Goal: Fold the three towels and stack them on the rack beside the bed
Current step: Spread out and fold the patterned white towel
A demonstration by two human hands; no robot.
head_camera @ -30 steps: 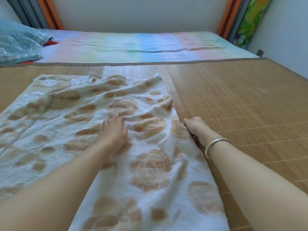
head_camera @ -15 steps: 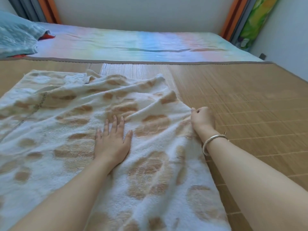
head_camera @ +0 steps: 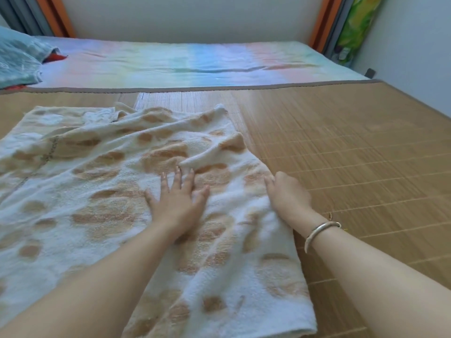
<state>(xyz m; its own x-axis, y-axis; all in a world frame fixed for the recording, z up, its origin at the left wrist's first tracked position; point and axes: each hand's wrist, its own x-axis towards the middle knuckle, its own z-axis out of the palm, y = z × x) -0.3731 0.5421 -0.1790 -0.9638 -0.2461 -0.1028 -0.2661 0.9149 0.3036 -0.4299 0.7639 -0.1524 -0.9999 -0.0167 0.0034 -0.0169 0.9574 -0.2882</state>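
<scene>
Flat on the towel: one palm pressing, one hand at the edge

Broadly, the left hand [head_camera: 177,201] lay palm down on the towel [head_camera: 97,203], fingers spread and extended away from the person, pressing the cloth flat just short of a raised wrinkle. The right hand [head_camera: 288,193] sat at the towel's right edge with its fingers curled toward the cloth; whether it actually pinched the edge could not be told, since the fingertips were hidden under the hand. A silver bangle [head_camera: 319,232] circled the right wrist, just off the towel's right edge.

The towel, white with tan blotches, lay spread on the bamboo mat [head_camera: 353,167]. Its long axis ran from the person's near side away toward the far wall, and its right edge slanted slightly leftward as it receded. The surface was rumpled, with folds running diagonally across its far half and a stitched band crossing its left part. At the towel's far left corner another pale layer of cloth showed beneath it; whether that was a second towel or the same one folded under could not be told.

Beyond the towel's far end lay a pastel rainbow sheet [head_camera: 195,64], and to the towel's far left a teal blanket [head_camera: 17,59] was bunched on that sheet.
</scene>
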